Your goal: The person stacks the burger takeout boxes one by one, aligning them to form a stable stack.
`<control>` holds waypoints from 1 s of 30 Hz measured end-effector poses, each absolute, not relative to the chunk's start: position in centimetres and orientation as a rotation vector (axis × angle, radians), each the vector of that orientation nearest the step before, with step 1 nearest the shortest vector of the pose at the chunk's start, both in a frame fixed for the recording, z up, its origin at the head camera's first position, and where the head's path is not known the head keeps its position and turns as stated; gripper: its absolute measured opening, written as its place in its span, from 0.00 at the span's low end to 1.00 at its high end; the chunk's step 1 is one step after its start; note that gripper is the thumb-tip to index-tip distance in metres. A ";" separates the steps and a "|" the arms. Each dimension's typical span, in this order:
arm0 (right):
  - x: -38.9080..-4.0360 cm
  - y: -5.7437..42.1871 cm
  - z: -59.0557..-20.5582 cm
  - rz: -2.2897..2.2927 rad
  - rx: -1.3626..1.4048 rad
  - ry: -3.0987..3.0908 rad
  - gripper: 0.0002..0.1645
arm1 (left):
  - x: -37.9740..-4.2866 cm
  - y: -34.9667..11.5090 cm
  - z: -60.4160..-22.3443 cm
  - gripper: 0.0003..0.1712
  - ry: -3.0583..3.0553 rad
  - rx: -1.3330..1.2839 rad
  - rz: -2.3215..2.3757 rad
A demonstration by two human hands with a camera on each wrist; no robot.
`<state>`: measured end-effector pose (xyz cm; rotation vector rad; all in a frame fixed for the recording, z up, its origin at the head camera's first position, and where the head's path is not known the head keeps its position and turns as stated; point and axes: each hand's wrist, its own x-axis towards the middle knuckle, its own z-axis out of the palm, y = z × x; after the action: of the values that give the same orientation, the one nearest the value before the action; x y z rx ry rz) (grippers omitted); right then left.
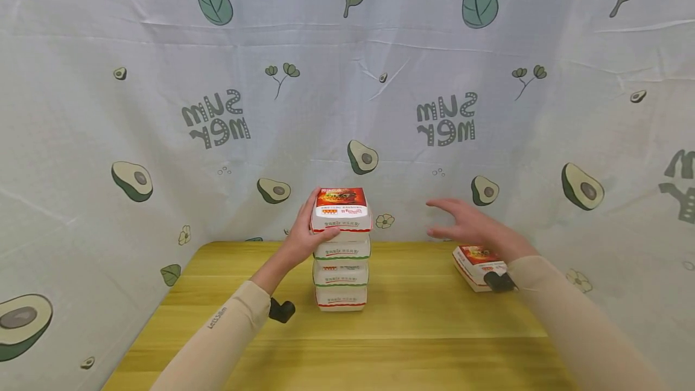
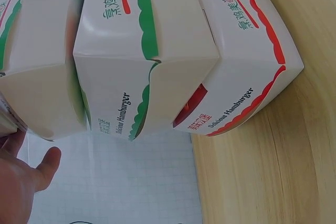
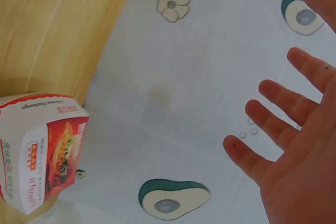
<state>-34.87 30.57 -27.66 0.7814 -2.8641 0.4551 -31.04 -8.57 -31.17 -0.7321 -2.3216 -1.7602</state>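
Note:
A stack of several white paper burger boxes [image 1: 341, 271] stands on the wooden table in the head view, with red or green scalloped trim. My left hand [image 1: 309, 231] grips the top burger box [image 1: 342, 216], red with a burger picture on its lid, from its left side. The thumb lies across its front; the other fingers are partly hidden. Up in the air right of the stack is my right hand [image 1: 458, 222], its fingers spread and holding nothing. Below and beyond its wrist lies another burger box [image 3: 42, 150], partly covered by the right arm in the head view.
The yellow wood-grain table [image 1: 412, 318] ends at a pale hanging cloth [image 1: 326, 77] printed with avocados and leaves. A dark strap piece [image 1: 282, 311] shows at the left wrist and another [image 1: 498, 282] at the right.

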 end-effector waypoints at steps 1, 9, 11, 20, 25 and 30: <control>-34.9 30.8 -27.8 0.464 0.768 -2.877 0.48 | -31.0 -8.6 -31.2 0.57 -2.322 -0.730 -1.761; -34.8 32.7 -28.9 0.501 0.706 -2.946 0.48 | -31.1 -8.6 -31.1 0.58 -2.342 -0.726 -1.754; -35.0 33.2 -29.3 0.492 0.705 -2.946 0.48 | -31.0 -8.6 -31.1 0.58 -2.345 -0.728 -1.748; -36.2 35.4 -31.1 0.487 0.664 -2.979 0.55 | -31.2 -8.7 -31.1 0.58 -2.338 -0.744 -1.764; -36.8 36.8 -32.3 0.418 0.641 -2.992 0.52 | -31.3 -8.7 -31.1 0.58 -2.336 -0.747 -1.777; -37.0 37.9 -33.2 0.451 0.633 -2.999 0.50 | -31.3 -8.6 -31.0 0.57 -2.356 -0.740 -1.767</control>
<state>-36.97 37.91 -33.23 0.6325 -2.9991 0.4513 -31.28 -8.65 -30.99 -0.7396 -2.3559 -1.7671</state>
